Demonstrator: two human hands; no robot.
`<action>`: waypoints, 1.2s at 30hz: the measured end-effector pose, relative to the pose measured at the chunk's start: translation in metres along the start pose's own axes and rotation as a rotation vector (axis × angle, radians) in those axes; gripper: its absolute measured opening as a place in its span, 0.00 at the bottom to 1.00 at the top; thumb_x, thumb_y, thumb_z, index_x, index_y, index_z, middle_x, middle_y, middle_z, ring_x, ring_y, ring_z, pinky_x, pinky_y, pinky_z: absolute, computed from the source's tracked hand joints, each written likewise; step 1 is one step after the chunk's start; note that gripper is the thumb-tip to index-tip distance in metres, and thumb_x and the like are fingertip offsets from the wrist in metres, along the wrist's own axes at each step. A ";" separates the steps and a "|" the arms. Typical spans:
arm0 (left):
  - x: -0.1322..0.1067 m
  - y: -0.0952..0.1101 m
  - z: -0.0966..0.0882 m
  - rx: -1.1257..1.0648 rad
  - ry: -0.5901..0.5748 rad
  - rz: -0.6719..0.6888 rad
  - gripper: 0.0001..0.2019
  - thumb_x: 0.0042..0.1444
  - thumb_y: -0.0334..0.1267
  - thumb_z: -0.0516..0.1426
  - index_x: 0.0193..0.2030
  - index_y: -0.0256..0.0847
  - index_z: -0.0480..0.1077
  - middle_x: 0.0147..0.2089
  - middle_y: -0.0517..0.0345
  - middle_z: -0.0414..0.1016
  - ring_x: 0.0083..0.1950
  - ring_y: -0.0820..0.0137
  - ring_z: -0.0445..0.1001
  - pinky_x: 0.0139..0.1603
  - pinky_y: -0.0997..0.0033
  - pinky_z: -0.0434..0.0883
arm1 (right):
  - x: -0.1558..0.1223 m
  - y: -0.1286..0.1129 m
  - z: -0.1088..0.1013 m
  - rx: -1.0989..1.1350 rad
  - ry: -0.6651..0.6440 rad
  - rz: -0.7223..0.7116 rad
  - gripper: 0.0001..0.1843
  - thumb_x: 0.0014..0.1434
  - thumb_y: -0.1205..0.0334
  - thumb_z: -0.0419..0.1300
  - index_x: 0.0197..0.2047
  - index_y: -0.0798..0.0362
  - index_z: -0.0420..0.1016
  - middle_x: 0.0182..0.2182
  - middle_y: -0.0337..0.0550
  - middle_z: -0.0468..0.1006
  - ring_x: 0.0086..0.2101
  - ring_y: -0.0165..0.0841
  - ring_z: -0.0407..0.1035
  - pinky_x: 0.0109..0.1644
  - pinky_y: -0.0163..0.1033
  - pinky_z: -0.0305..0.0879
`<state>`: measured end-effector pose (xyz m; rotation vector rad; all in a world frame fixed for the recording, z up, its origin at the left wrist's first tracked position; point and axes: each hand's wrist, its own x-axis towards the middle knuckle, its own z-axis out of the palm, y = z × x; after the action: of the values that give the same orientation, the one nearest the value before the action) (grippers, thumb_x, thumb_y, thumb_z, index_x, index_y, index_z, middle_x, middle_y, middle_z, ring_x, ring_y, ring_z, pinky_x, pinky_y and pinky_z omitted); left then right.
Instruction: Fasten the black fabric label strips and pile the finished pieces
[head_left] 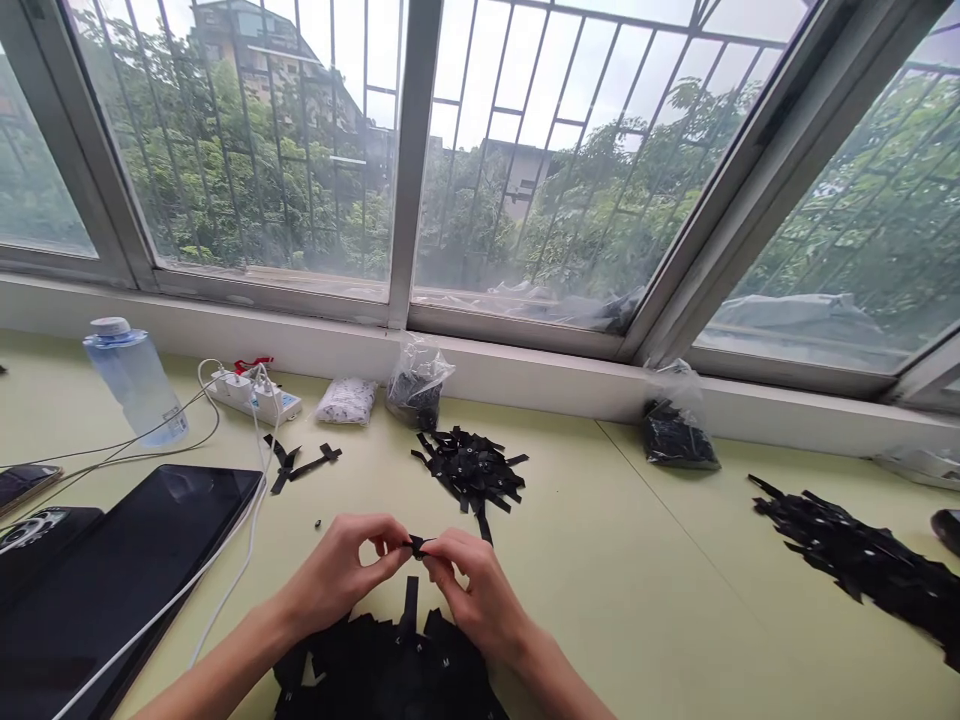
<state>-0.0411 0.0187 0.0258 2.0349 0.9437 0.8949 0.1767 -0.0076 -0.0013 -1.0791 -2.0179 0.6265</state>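
Left hand and right hand meet above the pale green worktop; each grip is pinched tight on one small black fabric strip, held just over a near heap of black fabric strips; a farther heap of black strips lies beyond.

**Both hands pinched together, lower middle of the frame**

The left hand and right hand sit close together in the lower middle of the frame. The thumb and forefinger of each pinch the same small black strip between them, and the other fingers curl loosely. Both forearms are bare. The left forearm comes in from the bottom edge left of centre, and the right forearm from just right of centre.
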 end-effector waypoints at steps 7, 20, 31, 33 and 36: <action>0.000 -0.002 0.001 -0.028 0.005 -0.011 0.08 0.66 0.40 0.55 0.45 0.42 0.74 0.35 0.60 0.79 0.36 0.71 0.76 0.40 0.72 0.71 | 0.000 0.001 -0.002 -0.007 0.014 0.007 0.09 0.69 0.62 0.55 0.42 0.51 0.76 0.29 0.41 0.76 0.31 0.32 0.68 0.35 0.37 0.63; -0.002 -0.001 -0.001 0.031 0.046 0.064 0.07 0.66 0.38 0.56 0.48 0.44 0.73 0.44 0.59 0.78 0.40 0.71 0.74 0.45 0.70 0.72 | -0.001 0.003 -0.005 -0.013 0.012 0.030 0.09 0.69 0.62 0.54 0.40 0.51 0.75 0.27 0.39 0.74 0.28 0.31 0.64 0.33 0.36 0.59; -0.005 -0.002 0.002 0.184 -0.046 0.155 0.02 0.65 0.34 0.59 0.41 0.44 0.74 0.41 0.58 0.76 0.45 0.67 0.72 0.46 0.69 0.69 | -0.004 0.000 0.002 -0.083 -0.021 -0.017 0.10 0.69 0.63 0.53 0.41 0.50 0.76 0.28 0.40 0.75 0.29 0.31 0.65 0.34 0.36 0.58; -0.005 -0.003 0.002 0.202 -0.057 0.173 0.02 0.65 0.35 0.59 0.41 0.44 0.74 0.41 0.58 0.76 0.46 0.67 0.72 0.46 0.68 0.69 | -0.004 0.000 0.000 -0.092 -0.014 -0.022 0.10 0.69 0.62 0.53 0.41 0.50 0.76 0.27 0.39 0.74 0.28 0.31 0.65 0.34 0.36 0.58; -0.005 -0.006 0.004 0.219 -0.060 0.197 0.02 0.65 0.34 0.59 0.41 0.44 0.73 0.41 0.58 0.76 0.46 0.66 0.72 0.46 0.68 0.69 | -0.004 0.000 -0.003 -0.087 -0.008 -0.020 0.10 0.69 0.63 0.53 0.41 0.51 0.76 0.27 0.39 0.74 0.28 0.31 0.65 0.33 0.35 0.58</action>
<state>-0.0425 0.0160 0.0177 2.3610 0.8495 0.8579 0.1804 -0.0105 -0.0009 -1.1076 -2.0766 0.5383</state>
